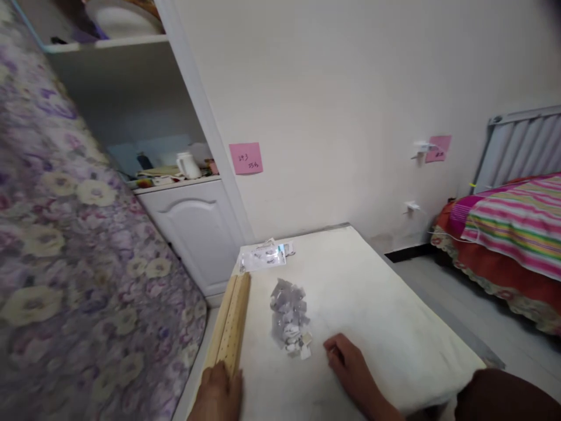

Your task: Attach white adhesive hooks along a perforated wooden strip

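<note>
Two pale wooden strips (235,318) lie side by side along the nine o'clock edge of the desk (385,292), pointing towards twelve; the inner one is dotted with small dark marks like holes, and their near ends are covered. At three o'clock from them, a loose heap of small flat pieces (289,310) lies overlapping, mostly grey, whiter towards six o'clock, too blurred to identify further

place: home bedroom | bed (491,251) with striped cover (521,216) | hanging floral cloth (96,263) | white cupboard (193,228)
</note>
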A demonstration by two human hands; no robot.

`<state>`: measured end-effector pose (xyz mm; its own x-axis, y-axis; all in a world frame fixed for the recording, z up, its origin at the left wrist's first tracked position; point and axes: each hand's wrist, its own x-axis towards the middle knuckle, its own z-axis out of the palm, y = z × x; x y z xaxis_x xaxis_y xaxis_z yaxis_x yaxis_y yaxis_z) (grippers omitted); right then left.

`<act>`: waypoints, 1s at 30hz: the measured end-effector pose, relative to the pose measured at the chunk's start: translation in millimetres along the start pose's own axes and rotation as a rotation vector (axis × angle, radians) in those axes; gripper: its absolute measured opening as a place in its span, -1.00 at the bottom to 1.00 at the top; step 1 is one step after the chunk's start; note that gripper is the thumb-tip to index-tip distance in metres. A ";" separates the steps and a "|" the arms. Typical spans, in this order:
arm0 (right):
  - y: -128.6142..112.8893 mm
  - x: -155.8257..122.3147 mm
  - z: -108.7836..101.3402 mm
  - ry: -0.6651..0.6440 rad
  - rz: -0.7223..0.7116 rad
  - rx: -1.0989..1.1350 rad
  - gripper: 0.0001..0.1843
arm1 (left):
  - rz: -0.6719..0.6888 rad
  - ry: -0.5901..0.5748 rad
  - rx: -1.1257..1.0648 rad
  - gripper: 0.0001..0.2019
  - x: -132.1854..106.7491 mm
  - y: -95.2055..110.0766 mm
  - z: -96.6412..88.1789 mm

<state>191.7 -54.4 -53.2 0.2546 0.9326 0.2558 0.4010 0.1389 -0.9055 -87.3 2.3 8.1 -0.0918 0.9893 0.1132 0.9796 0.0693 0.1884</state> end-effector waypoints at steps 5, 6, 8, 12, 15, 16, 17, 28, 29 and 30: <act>-1.6 -1.9 -3.9 0.004 -0.004 -0.004 -0.83 | 0.023 0.034 0.046 -0.56 -5.7 1.1 0.8; -1.6 -2.0 -4.3 0.000 -0.002 -0.007 -0.82 | 0.028 0.035 0.038 -0.56 -6.4 0.6 0.6; -0.8 -2.1 -4.8 -0.010 0.002 -0.005 -0.82 | 0.050 0.037 0.006 -0.56 -8.8 0.0 -0.6; 0.9 -5.8 -9.7 0.040 0.035 0.020 -0.77 | 0.170 0.057 -0.129 -0.56 -17.1 3.8 -4.1; -2.6 -11.4 -22.0 0.145 -0.102 -0.085 -0.76 | 0.364 0.016 -0.203 -0.59 -24.6 12.0 -4.6; -4.7 -13.1 -27.4 0.168 -0.186 -0.142 -0.76 | 0.447 -0.010 -0.213 -0.60 -27.1 15.4 -3.9; -6.9 -14.5 -33.1 0.173 -0.269 -0.203 -0.74 | 0.535 -0.039 -0.216 -0.60 -29.4 19.0 -2.8; 7.8 -18.5 -50.3 -0.104 -0.413 -0.655 -0.53 | 0.993 -0.212 -0.144 -0.67 -31.4 43.8 0.7; 12.1 -18.3 -48.6 -0.120 -0.403 -0.667 -0.54 | 0.980 -0.231 -0.142 -0.68 -29.6 44.8 0.4; 16.0 -17.9 -47.1 -0.139 -0.394 -0.675 -0.54 | 0.958 -0.243 -0.141 -0.69 -28.2 45.3 1.3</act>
<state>235.0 -84.5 -56.4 -0.1111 0.8962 0.4296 0.8969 0.2766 -0.3451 -40.1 -22.3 12.2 0.7805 0.6203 0.0785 0.5896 -0.7719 0.2377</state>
